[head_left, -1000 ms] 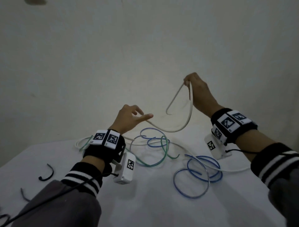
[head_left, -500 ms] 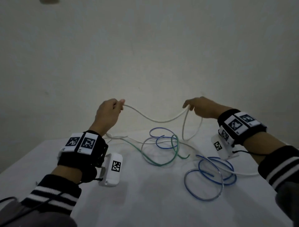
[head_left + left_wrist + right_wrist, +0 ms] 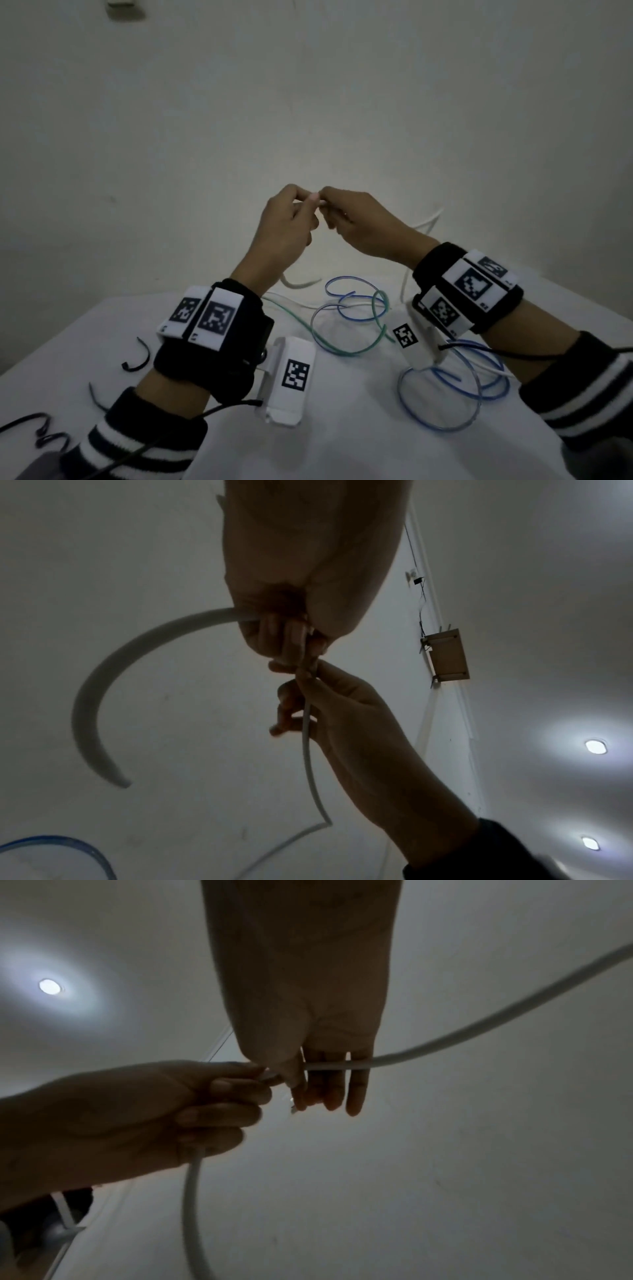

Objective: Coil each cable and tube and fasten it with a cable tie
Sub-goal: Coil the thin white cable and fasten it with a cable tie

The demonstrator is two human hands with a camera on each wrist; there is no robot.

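L hand [image 3: 287, 219] & R hand [image 3: 359, 222] both pinched white cable [image 3: 310, 750]; should've kept loops even, w/ steady tension.

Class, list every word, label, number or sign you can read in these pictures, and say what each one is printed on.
No readable words, brands or numbers.
Black-and-white square code patterns, not text: on the left wristband, the right wristband, and the two white camera boxes.
Tiny marks at the corners of the wristband tags: too small to read.
Cables, ties and wall: no print visible.
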